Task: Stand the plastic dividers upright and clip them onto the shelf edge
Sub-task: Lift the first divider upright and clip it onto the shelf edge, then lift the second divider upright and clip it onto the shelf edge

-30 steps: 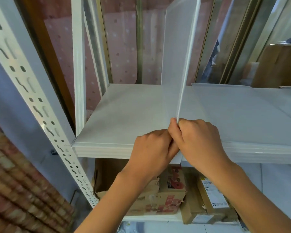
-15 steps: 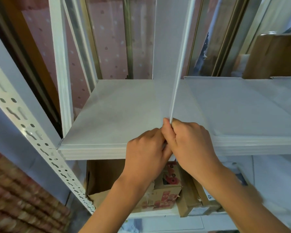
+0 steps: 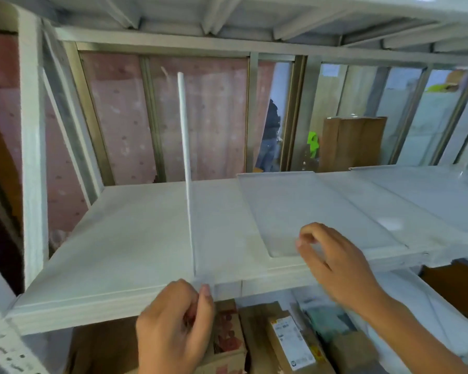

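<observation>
While one clear divider [image 3: 185, 168] stood upright at the shelf edge [image 3: 152, 295], the left hand [image 3: 173, 330] pinched its clip and the right hand [image 3: 335, 263] hovered half-curled, holding nothing, over two dividers lying flat [image 3: 303, 209]; cardboard boxes [image 3: 287, 341] sat below.

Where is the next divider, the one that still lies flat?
The flat divider lies on the shelf, right of the upright divider, its near corner under the fingertips of the right hand.
</observation>
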`<action>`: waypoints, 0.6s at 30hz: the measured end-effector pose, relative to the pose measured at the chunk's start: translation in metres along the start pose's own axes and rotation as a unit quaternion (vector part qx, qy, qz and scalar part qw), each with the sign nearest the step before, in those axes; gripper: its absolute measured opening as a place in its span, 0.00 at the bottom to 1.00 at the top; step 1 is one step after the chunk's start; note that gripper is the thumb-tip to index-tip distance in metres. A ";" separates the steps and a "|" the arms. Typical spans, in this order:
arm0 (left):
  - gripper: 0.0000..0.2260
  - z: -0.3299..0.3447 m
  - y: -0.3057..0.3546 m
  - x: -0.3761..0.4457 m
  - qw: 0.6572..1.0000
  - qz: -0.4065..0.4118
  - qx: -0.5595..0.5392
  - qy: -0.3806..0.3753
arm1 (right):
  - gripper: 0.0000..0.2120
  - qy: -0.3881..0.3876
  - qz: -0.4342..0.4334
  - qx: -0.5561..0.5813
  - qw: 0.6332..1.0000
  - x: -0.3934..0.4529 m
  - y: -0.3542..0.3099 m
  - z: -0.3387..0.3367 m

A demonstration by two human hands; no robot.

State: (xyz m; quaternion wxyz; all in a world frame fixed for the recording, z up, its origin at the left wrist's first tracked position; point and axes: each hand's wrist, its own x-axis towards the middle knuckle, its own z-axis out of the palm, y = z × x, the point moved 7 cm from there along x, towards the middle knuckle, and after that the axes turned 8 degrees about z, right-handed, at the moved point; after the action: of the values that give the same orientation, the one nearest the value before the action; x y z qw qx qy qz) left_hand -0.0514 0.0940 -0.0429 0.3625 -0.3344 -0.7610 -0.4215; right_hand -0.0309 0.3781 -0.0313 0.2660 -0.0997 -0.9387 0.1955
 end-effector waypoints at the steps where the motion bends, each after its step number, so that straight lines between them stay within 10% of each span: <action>1: 0.18 0.009 0.016 -0.005 1.000 0.003 -0.021 -0.009 | 0.11 -0.005 0.025 -0.018 1.000 0.008 0.034 -0.008; 6: 0.09 0.105 0.049 0.018 0.983 -0.124 0.016 -0.134 | 0.21 -0.044 0.050 -0.079 0.995 0.034 0.142 -0.032; 11: 0.23 0.167 0.039 0.045 0.921 -0.230 0.248 -0.194 | 0.30 -0.100 -0.018 -0.095 0.990 0.038 0.172 -0.044; 18: 0.23 0.202 0.053 0.051 0.899 -0.310 0.269 -0.153 | 0.27 -0.133 -0.092 -0.070 0.984 0.033 0.189 -0.040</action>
State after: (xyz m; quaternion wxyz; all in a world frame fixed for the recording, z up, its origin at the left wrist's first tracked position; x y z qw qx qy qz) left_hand -0.0890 0.3057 -0.0563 0.1685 -0.0317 -0.9568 -0.2349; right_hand -0.0216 0.5714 -0.0638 0.1477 -0.0041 -0.9822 0.1156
